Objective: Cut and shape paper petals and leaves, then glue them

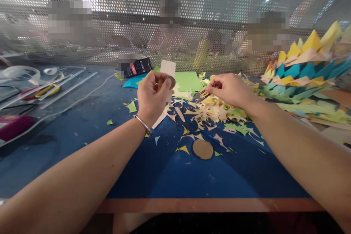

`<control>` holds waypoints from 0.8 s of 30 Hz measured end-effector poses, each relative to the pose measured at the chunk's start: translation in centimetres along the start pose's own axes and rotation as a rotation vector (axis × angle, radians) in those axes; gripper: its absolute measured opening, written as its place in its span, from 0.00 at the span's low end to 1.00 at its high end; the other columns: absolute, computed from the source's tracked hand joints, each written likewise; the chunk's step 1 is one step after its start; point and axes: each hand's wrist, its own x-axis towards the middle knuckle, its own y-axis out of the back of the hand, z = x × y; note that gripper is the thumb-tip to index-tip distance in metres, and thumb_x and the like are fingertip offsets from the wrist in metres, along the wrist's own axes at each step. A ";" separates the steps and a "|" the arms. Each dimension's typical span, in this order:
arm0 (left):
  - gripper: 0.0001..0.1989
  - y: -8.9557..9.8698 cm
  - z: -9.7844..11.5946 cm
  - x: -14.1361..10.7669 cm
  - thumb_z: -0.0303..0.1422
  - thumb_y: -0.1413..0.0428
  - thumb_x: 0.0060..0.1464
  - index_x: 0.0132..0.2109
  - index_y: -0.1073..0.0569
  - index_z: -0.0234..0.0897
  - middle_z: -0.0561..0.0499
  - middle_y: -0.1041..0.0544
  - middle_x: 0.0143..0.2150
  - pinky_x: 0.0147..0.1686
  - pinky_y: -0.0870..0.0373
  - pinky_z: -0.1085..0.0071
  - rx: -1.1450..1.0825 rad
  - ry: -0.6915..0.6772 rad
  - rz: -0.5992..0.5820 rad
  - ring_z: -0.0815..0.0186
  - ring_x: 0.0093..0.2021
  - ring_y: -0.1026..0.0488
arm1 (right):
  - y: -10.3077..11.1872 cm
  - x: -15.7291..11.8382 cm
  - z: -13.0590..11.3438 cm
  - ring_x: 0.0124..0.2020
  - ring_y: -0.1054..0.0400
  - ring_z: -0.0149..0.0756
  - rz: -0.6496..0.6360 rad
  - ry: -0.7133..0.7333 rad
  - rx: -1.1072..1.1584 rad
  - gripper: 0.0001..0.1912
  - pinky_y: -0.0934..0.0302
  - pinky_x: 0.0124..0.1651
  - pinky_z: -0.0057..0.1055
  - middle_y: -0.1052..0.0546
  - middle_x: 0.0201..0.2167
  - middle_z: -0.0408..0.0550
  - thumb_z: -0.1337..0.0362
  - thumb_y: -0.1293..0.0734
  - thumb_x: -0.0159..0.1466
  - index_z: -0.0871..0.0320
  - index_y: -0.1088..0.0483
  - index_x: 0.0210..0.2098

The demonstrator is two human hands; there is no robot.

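My left hand [155, 93], with a bangle at its wrist, pinches a small brown cardboard disc [172, 81]. A pale paper strip [168, 67] shows behind the fingers; whether they hold it too I cannot tell. To the right, my right hand [229, 89] is closed round red-handled scissors [207, 93], whose blades point left, slightly apart, above the paper scraps. A second cardboard disc [203, 149] lies flat on the blue tabletop [175, 179], nearer to me. Cream, green and yellow paper offcuts [210, 113] are heaped beneath and around the scissors.
Green paper sheets [189, 80] and a phone showing a timer [142, 65] lie beyond my hands. Stacked coloured pointed paper pieces [304, 65] stand at right. Clear sticks [68, 89], yellow-handled scissors [49, 90] and a white cord [90, 98] lie left. A perforated metal screen [192, 18] closes the back.
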 end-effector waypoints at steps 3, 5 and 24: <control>0.02 0.1 -0.5 0.1 0.28 0.42 0.55 0.37 0.27 0.37 0.52 0.25 0.33 0.28 0.21 0.76 0.001 -0.018 -0.005 0.69 0.30 0.24 | -0.3 0.4 0.4 0.22 0.39 0.31 -0.064 -0.010 -0.030 0.09 0.51 0.27 0.30 0.28 0.21 0.44 0.62 0.31 0.60 0.59 0.25 0.26; 0.02 0.2 -0.7 0.1 0.29 0.42 0.56 0.38 0.27 0.37 0.51 0.24 0.33 0.28 0.21 0.76 0.017 -0.042 -0.006 0.69 0.31 0.24 | -0.3 0.6 0.9 0.22 0.39 0.31 -0.052 -0.036 -0.050 0.08 0.51 0.27 0.30 0.27 0.21 0.44 0.62 0.31 0.60 0.59 0.24 0.27; 0.01 0.5 -0.8 0.2 0.28 0.43 0.54 0.36 0.27 0.37 0.52 0.24 0.31 0.27 0.25 0.77 0.141 -0.039 -0.004 0.70 0.29 0.25 | -2.9 4.9 2.2 0.32 0.31 0.39 -0.066 0.078 -0.269 0.07 0.46 0.34 0.31 0.21 0.30 0.51 0.65 0.34 0.60 0.59 0.24 0.29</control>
